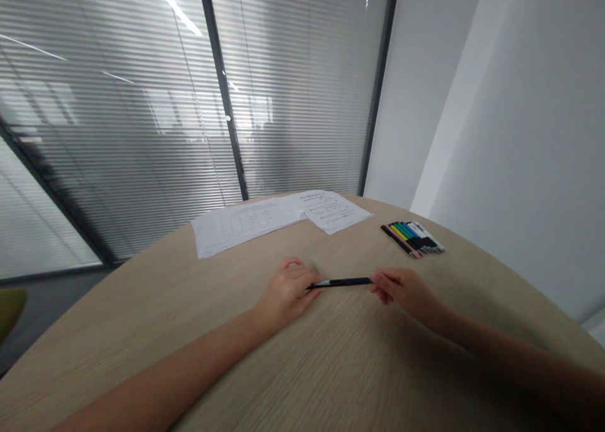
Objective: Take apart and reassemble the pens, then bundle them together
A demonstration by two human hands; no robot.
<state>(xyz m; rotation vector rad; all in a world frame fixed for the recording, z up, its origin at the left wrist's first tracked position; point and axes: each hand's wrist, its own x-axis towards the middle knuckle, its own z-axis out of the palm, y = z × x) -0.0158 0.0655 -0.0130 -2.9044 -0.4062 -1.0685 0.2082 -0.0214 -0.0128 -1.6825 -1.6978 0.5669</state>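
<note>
A dark pen (348,282) with a greyish section near its left end lies almost level between my two hands, close above the tabletop. My left hand (289,290) is closed at the pen's left end, which passes between thumb and fingers. At the other end, the fingertips of my right hand (401,288) pinch the pen, with the remaining fingers curled under. My right fingers cover that end.
Several pens and markers (412,238), black, pink, yellow, green, blue and white, lie side by side beyond my right hand. Printed sheets (248,222) and another printed page (333,211) lie along the far edge of the round wooden table (265,381). Behind stands a glass partition with blinds (302,104).
</note>
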